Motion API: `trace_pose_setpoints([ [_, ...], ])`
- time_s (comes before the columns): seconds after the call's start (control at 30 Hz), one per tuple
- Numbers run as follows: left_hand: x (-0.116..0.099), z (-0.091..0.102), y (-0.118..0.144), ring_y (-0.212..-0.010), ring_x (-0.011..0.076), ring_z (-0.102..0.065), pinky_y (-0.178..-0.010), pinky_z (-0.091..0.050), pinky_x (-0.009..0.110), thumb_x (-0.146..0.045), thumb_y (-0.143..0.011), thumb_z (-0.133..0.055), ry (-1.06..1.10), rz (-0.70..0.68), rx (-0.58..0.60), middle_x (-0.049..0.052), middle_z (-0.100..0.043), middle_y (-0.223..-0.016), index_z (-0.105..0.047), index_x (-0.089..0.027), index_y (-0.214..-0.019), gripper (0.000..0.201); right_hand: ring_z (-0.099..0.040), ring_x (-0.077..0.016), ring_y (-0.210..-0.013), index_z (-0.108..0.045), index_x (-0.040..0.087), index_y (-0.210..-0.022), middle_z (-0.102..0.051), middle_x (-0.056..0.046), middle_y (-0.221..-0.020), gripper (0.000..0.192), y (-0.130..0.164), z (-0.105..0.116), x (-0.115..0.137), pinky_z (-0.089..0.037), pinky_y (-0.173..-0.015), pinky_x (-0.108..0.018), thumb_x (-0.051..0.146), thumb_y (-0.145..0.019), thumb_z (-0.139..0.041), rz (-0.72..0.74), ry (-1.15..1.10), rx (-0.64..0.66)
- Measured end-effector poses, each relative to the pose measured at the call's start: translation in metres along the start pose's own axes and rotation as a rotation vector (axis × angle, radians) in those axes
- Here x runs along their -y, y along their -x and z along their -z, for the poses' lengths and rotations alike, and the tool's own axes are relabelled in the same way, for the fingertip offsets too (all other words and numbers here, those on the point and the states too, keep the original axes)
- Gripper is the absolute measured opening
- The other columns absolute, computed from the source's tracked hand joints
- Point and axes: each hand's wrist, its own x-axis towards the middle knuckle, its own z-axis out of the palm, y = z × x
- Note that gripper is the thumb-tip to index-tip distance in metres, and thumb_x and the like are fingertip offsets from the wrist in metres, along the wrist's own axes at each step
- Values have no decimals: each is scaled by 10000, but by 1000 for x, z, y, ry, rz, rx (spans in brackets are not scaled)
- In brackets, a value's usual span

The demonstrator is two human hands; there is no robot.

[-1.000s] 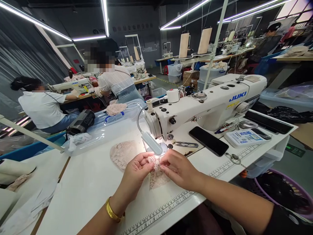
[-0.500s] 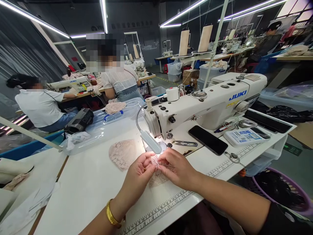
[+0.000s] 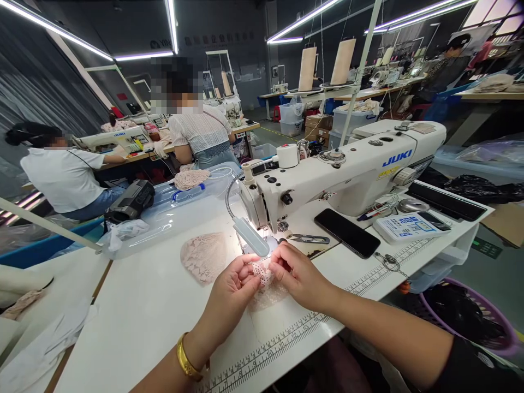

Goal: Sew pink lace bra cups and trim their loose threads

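Both hands meet in front of the sewing machine (image 3: 327, 177), under its small lamp (image 3: 251, 237). My left hand (image 3: 233, 284) pinches the left side of a pale pink lace piece (image 3: 262, 271). The fingers of my right hand (image 3: 301, 275) close on the lace's right edge. Below and behind my fingers, more of the thin lace hangs down to the white tabletop. Another pale lace piece (image 3: 203, 257) lies flat to the left of the lamp. The machine's needle area is mostly hidden behind the lamp and my hands.
Thread snips (image 3: 309, 239) and a black phone (image 3: 347, 233) lie right of my hands. Beyond them is a white and blue box (image 3: 403, 226). A printed ruler (image 3: 262, 360) runs along the front edge. A clear plastic bin (image 3: 164, 218) stands behind left. Two people sit further back.
My right fingers have shifted slightly up and right along the lace, so more of it shows spread between the hands. My left hand stays nearly in place.
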Motion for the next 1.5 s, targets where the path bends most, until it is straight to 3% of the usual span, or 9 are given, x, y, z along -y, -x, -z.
trace_pose_setpoints([
  [0.13,2,1,0,-810,184,-642,-797,-510,307,-386,-849,-725,2,-12,4,-3,-707,-862,-632,-246,-1190,380,-507,-154,-773,-544,220,-890,-524,-4,-874,117,2,1,0,-428,-675,-298,242,-1003,-525,30,-18,26],
  [0.27,1,0,1,-715,167,-606,-705,-479,281,-386,-862,-712,-57,-23,-13,-40,-625,-718,-624,-242,-1202,379,-513,-168,-803,-577,219,-999,-526,-15,-911,94,3,0,-1,-442,-695,-311,277,-948,-632,100,47,58],
  [0.37,0,-2,2,-738,178,-620,-717,-480,293,-395,-866,-705,-73,-25,3,-35,-632,-742,-615,-243,-1207,384,-509,-171,-788,-561,217,-953,-522,-10,-870,49,3,-3,-1,-426,-686,-313,247,-954,-600,134,81,56],
  [0.6,0,-2,0,-735,177,-625,-734,-497,299,-371,-837,-721,-82,-26,-17,-34,-653,-760,-632,-248,-1179,375,-479,-143,-717,-500,216,-856,-505,9,-841,131,0,-1,1,-400,-636,-288,215,-985,-520,2,28,87],
  [0.77,0,1,-1,-751,180,-669,-797,-533,326,-404,-817,-741,-42,-26,-49,-29,-652,-803,-653,-241,-1122,357,-494,-155,-751,-515,220,-870,-522,3,-845,137,0,1,0,-417,-662,-300,228,-1006,-501,5,-6,31],
  [0.97,1,2,-3,-750,181,-668,-805,-558,341,-431,-813,-766,13,-24,-50,-13,-665,-809,-654,-224,-1108,377,-544,-168,-818,-582,221,-999,-543,-18,-912,51,3,-2,-1,-458,-701,-311,262,-971,-595,84,28,79],
  [1.07,0,0,-2,-767,185,-673,-806,-558,339,-424,-819,-766,-1,-37,-40,-8,-666,-811,-660,-223,-1111,370,-528,-169,-791,-571,218,-950,-535,-14,-877,28,2,-3,-1,-441,-687,-316,238,-969,-570,106,69,68],
  [1.27,-4,-1,0,-750,184,-667,-768,-561,322,-407,-808,-771,-19,-39,-46,-10,-664,-783,-678,-225,-1093,350,-508,-151,-740,-535,223,-883,-523,1,-859,93,0,-1,1,-425,-643,-292,207,-974,-534,11,13,35],
  [1.5,-3,1,-3,-728,163,-639,-743,-552,300,-377,-788,-779,63,-16,-68,-18,-653,-787,-659,-221,-1071,345,-540,-178,-815,-552,225,-923,-569,-25,-915,93,0,2,1,-455,-706,-323,243,-1005,-510,5,30,12],
])
